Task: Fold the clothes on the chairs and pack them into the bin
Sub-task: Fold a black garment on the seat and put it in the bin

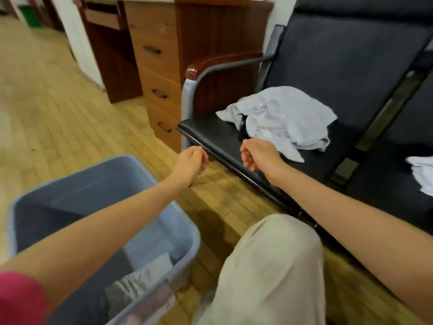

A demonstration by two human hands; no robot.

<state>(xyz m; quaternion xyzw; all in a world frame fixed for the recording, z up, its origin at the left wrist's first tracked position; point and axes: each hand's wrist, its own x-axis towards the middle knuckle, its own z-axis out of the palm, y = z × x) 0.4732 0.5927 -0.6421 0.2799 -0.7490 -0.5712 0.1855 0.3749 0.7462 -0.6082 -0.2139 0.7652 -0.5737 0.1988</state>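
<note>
A crumpled pale garment (283, 120) lies heaped on the dark chair seat (210, 130), its longer spread running left to right; the right hand (256, 157) hovers just before it, fingers loosely curled, holding nothing; the left hand (192, 164) likewise, over the floor beside the grey bin (189, 227).

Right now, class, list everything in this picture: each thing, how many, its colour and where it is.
bin: 1, grey-blue, floor lower left
folded cloth: 1, pale, inside bin
crumpled cloth: 1, white, near chair seat
second cloth: 1, white, right edge, next seat
chairs: 2 partly seen, black
drawers: 1 unit, wood, left of chairs
floor: wood
knee: beige trousers, bottom centre
left hand: loosely curled, holding nothing
right hand: loosely curled, holding nothing
</note>
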